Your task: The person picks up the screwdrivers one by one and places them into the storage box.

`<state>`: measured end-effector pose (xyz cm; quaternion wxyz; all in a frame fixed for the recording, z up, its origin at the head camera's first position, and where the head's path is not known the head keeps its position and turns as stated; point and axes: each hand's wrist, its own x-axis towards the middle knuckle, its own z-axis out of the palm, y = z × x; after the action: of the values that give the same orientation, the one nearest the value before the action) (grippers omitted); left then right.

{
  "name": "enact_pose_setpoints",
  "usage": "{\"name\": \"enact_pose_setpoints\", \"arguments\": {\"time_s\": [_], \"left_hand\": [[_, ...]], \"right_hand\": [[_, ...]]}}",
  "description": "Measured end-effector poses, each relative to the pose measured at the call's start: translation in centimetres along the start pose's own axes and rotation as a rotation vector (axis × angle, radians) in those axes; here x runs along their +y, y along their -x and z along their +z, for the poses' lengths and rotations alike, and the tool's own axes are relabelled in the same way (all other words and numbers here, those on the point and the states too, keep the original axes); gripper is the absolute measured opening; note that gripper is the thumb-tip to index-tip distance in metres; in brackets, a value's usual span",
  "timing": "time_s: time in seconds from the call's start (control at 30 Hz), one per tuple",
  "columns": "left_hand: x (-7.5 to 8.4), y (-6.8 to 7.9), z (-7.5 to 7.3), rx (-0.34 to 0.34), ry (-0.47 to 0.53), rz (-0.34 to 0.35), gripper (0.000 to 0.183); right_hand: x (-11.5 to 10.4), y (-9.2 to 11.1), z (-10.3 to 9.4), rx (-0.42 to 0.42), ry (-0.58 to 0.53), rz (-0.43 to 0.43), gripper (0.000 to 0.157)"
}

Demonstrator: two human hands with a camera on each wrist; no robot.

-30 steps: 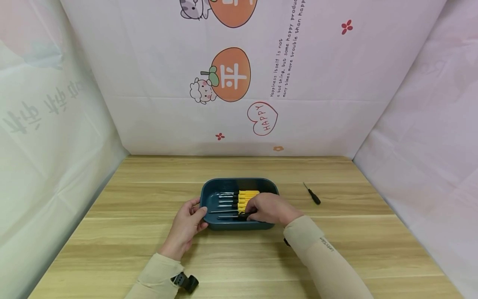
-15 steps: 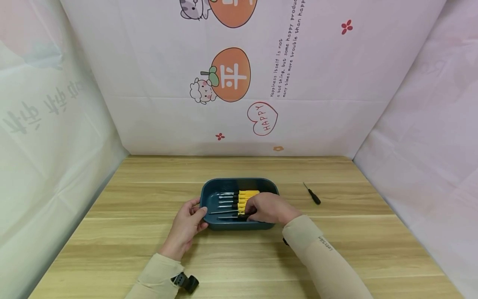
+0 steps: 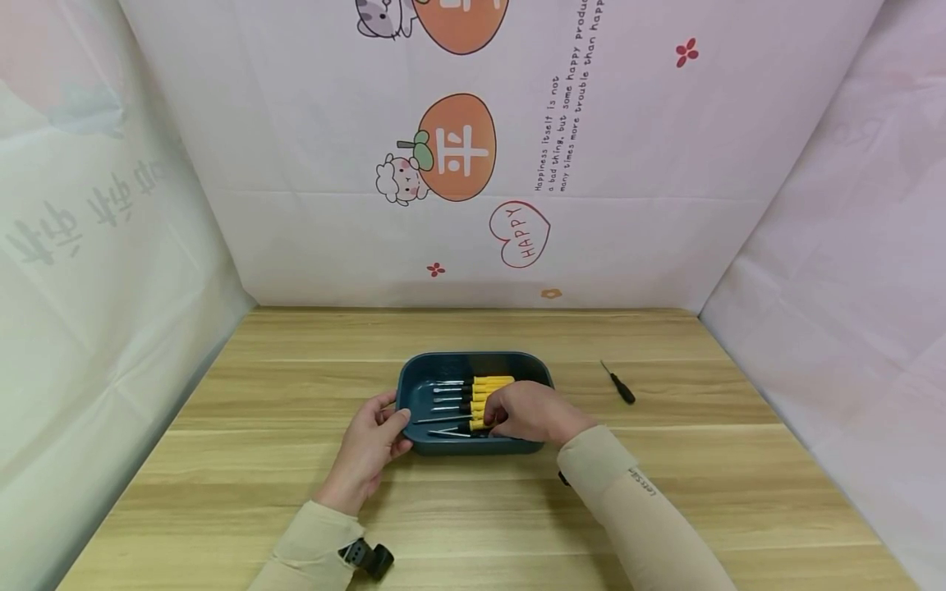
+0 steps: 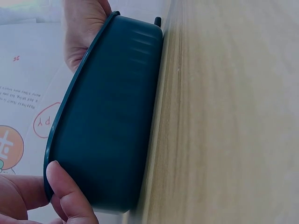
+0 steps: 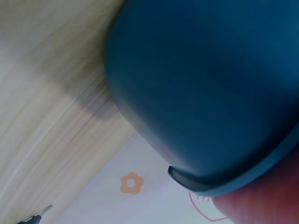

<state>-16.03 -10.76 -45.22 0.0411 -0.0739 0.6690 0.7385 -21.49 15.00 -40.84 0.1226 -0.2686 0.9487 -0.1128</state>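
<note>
A dark teal box (image 3: 476,447) sits on the table with several screwdrivers (image 3: 454,400) lying side by side in it, yellow and black handles to the right, metal shafts to the left. My left hand (image 3: 373,435) grips the box's left end; in the left wrist view its thumb (image 4: 65,186) lies on the outer wall near the rim. Inside the box at the front right, my right hand (image 3: 535,412) has its fingertips curled at the handle of the frontmost screwdriver (image 3: 473,427). The palm hides much of the handles. The box wall (image 5: 201,84) fills most of the right wrist view.
A loose screwdriver (image 3: 622,388) with a black handle lies on the table to the right of the box. The wooden table (image 3: 296,345) meets a white printed sheet (image 3: 355,246) at the back, and white sheets hang on both sides.
At the front of the box, yellow handle now shows beside my right fingertips where black showed before, and the shafts there lie slightly spread. My left hand and the box hold still.
</note>
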Motion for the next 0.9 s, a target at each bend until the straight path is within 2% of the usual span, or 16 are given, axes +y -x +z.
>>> {"name": "enact_pose_setpoints", "arguments": {"time_s": [0.9], "left_hand": [[-0.04,-0.05,-0.05,-0.004,0.01,0.0,0.048]], "right_hand": [[0.2,0.05,0.12,0.009,-0.022,-0.016,0.007]]}}
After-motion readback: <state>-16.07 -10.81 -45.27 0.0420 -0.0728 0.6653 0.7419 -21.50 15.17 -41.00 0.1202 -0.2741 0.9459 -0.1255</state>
